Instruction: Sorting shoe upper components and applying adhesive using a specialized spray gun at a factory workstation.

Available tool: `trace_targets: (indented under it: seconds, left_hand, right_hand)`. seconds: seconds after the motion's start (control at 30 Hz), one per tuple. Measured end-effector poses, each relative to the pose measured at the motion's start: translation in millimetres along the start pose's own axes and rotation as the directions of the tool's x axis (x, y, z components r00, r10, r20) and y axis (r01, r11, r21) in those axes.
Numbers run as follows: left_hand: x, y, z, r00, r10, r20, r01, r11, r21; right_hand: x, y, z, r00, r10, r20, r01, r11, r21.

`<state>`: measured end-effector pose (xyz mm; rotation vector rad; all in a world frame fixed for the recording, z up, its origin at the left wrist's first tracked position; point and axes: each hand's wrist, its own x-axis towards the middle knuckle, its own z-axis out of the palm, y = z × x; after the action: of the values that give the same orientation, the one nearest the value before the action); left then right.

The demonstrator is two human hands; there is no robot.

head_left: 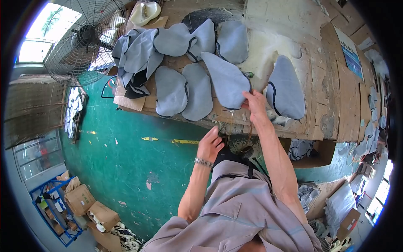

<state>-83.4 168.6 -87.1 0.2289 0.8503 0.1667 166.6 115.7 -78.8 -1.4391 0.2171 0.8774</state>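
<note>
My right hand (255, 105) pinches the near right edge of a teardrop-shaped grey fabric piece (226, 80). The piece lies tilted over the others, its narrow end pointing to the far left. My left hand (210, 146) hovers in front of the table edge, fingers loosely bent, with nothing visible in it. Two grey pieces with dark edging, one of them this rounded fabric pad (171, 91), lie left of the held one. Another grey teardrop piece (287, 88) with a black strip lies to the right. Several more pieces, including a grey pad (233, 42), spread along the far side.
A cardboard-covered worktable (323, 92) carries a heap of grey pieces (138, 54) at its left end. Behind that stands a large wire-caged fan (86, 38). Under the right side is an open carton (321, 155). Boxes (79, 199) and a blue rack (52, 210) stand at lower left.
</note>
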Motion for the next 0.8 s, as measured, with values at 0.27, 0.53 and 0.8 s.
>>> trace_targets:
  seconds: [0.27, 0.53, 0.8]
  left_hand:
    - [69, 69, -90, 0.493, 0.585, -0.643, -0.425, 0.808, 0.409]
    - [124, 99, -100, 0.700, 0.485, -0.524, -0.455, 0.868, 0.196]
    - [106, 101, -74, 0.678, 0.558, -0.479, -0.581, 0.806, 0.116]
  right_hand:
    - [-20, -3, 6, 0.996, -0.034, 0.077, 0.040, 0.995, -0.091]
    - [-48, 35, -4, 0.995, -0.067, -0.069, 0.061, 0.995, -0.078]
    - [-86, 41, -40, 0.998, -0.070, 0.001, 0.070, 0.989, -0.130]
